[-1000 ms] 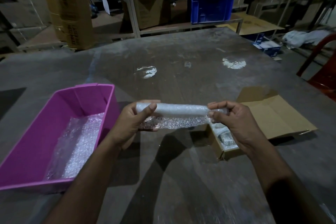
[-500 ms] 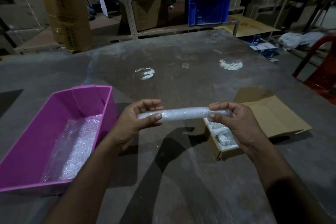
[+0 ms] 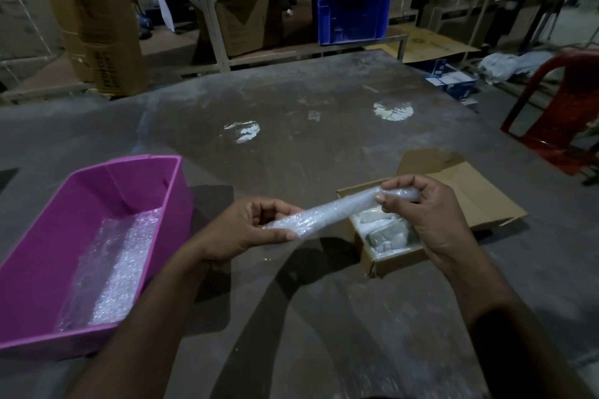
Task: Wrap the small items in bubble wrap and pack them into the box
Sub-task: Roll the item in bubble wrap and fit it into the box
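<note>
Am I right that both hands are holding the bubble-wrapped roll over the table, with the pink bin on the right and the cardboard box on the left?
Not quite: the sides are swapped. The head view shows the pink bin on the left and the cardboard box on the right. The rest holds: the left hand and right hand hold the roll over the table.

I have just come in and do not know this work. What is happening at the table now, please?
A person is packing at a grey table. Both hands hold one long roll of bubble wrap in the air: the left hand grips its lower end, the right hand pinches its upper end, over the open cardboard box. The box already holds some wrapped items. To the left stands a pink bin with loose bubble wrap sheets inside. The roll is not yet in the box.
</note>
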Action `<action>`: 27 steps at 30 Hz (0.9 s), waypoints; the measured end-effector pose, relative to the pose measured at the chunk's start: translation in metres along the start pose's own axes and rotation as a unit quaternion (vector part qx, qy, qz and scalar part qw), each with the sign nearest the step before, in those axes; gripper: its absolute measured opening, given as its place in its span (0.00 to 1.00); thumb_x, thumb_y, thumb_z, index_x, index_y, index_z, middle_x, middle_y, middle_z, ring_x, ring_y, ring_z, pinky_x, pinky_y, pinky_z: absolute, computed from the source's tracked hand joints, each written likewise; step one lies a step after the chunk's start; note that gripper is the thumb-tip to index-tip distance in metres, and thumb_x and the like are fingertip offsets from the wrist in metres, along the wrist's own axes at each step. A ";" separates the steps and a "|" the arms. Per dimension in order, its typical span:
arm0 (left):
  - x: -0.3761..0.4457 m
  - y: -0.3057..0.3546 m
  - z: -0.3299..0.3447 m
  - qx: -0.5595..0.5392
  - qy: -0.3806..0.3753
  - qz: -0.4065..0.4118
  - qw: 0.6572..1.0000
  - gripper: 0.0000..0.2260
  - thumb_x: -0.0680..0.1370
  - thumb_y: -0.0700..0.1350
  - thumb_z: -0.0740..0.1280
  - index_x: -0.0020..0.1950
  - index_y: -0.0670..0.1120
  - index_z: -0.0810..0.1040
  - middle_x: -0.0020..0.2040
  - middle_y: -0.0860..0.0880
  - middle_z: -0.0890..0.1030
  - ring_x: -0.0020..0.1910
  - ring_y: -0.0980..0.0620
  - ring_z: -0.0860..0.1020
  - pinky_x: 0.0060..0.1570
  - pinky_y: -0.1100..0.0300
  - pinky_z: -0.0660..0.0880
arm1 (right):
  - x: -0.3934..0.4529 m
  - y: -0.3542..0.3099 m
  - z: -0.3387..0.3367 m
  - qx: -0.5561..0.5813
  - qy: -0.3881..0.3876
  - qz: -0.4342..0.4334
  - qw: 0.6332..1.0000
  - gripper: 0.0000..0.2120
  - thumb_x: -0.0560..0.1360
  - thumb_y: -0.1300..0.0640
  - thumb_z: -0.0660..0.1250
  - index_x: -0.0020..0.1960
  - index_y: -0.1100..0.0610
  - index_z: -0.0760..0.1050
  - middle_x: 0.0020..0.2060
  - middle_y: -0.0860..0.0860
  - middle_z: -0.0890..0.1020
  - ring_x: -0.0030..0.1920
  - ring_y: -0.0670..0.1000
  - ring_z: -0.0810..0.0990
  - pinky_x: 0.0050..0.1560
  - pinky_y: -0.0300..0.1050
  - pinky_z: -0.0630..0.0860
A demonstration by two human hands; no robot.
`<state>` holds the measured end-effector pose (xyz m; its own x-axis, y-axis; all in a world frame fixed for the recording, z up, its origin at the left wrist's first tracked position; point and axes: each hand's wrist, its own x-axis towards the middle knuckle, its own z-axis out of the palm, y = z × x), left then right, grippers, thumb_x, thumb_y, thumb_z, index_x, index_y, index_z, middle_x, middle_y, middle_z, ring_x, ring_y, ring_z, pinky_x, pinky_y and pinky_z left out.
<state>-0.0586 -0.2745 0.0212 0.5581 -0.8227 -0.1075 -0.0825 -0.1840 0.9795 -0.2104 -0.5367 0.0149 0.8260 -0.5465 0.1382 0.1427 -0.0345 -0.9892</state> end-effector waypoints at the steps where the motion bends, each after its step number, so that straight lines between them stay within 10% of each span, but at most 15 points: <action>1: 0.005 0.002 0.005 -0.005 0.008 0.009 1.000 0.15 0.71 0.36 0.75 0.58 0.42 0.84 0.50 0.47 0.86 0.47 0.55 0.81 0.50 0.64 0.79 | -0.001 0.001 -0.006 -0.008 0.014 0.000 1.000 0.08 0.68 0.64 0.78 0.44 0.57 0.82 0.41 0.54 0.86 0.39 0.53 0.83 0.45 0.49 0.82; 8: 0.072 0.017 0.049 -0.046 0.127 0.068 0.988 0.08 0.76 0.33 0.72 0.53 0.41 0.84 0.41 0.49 0.85 0.39 0.56 0.82 0.42 0.63 0.81 | -0.009 0.009 -0.058 -0.062 0.068 -0.009 0.996 0.12 0.67 0.65 0.79 0.39 0.57 0.76 0.36 0.52 0.81 0.38 0.51 0.79 0.35 0.43 0.77; 14: 0.136 0.018 0.091 -0.048 0.187 0.086 0.977 0.15 0.73 0.31 0.75 0.57 0.41 0.80 0.46 0.43 0.83 0.42 0.53 0.82 0.44 0.59 0.82 | -0.011 0.020 -0.088 -0.106 0.117 -0.011 0.987 0.11 0.71 0.63 0.76 0.43 0.53 0.76 0.38 0.54 0.77 0.38 0.58 0.75 0.41 0.70 0.77; 22: 0.192 0.007 0.123 0.139 0.194 0.055 0.970 0.11 0.70 0.39 0.79 0.40 0.50 0.79 0.39 0.51 0.83 0.36 0.56 0.79 0.41 0.54 0.79 | -0.018 0.021 -0.102 -0.317 0.026 -0.092 0.944 0.21 0.76 0.70 0.66 0.61 0.50 0.82 0.58 0.43 0.81 0.58 0.37 0.77 0.58 0.30 0.71; 27: 0.206 -0.003 0.139 0.270 0.187 0.011 0.944 0.11 0.70 0.44 0.80 0.41 0.52 0.79 0.39 0.53 0.82 0.37 0.55 0.79 0.40 0.56 0.77 | -0.014 0.028 -0.095 -0.444 -0.006 -0.104 0.890 0.19 0.74 0.68 0.67 0.61 0.54 0.82 0.56 0.50 0.80 0.58 0.51 0.77 0.61 0.49 0.75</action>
<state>-0.0583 -0.5177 -0.0277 0.7953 -0.6010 0.0788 -0.4509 -0.4997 0.7396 -0.2699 -0.6090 -0.0199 0.8380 -0.4426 0.3190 -0.1893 -0.7843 -0.5908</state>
